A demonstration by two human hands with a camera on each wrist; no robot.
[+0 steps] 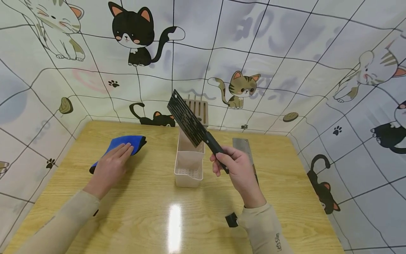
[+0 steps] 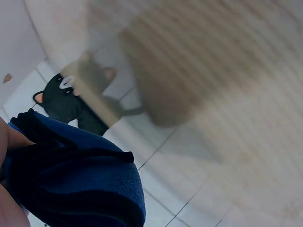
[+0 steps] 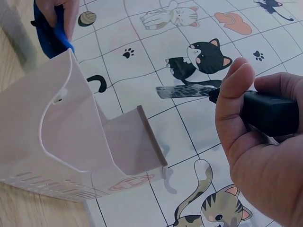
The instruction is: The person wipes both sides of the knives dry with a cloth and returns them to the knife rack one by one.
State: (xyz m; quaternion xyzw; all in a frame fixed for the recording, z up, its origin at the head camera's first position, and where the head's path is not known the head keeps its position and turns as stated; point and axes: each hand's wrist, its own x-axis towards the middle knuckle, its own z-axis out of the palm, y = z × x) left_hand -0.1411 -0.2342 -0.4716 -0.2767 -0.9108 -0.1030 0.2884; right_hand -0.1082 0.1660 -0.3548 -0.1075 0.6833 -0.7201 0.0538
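Note:
My right hand (image 1: 239,169) grips the black handle of a cleaver (image 1: 187,121), raised above the table with its broad blade slanting up and left. In the right wrist view, the thumb and fingers curl round that handle (image 3: 270,113), and the blade shows nearly edge-on. At the left, my left hand (image 1: 112,167) holds a folded blue cloth (image 1: 134,141) with black edging; the left wrist view shows the cloth (image 2: 90,179) bunched beside the thumb. Between the hands stands a pale plastic utensil holder (image 1: 189,180), partly behind the blade.
A second cleaver (image 1: 243,145) lies on the wooden table (image 1: 142,211), partly hidden by my right hand. The holder's back section carries a brown slotted top (image 1: 203,109). Cat-printed sheeting (image 1: 196,60) rises behind the table and at both sides.

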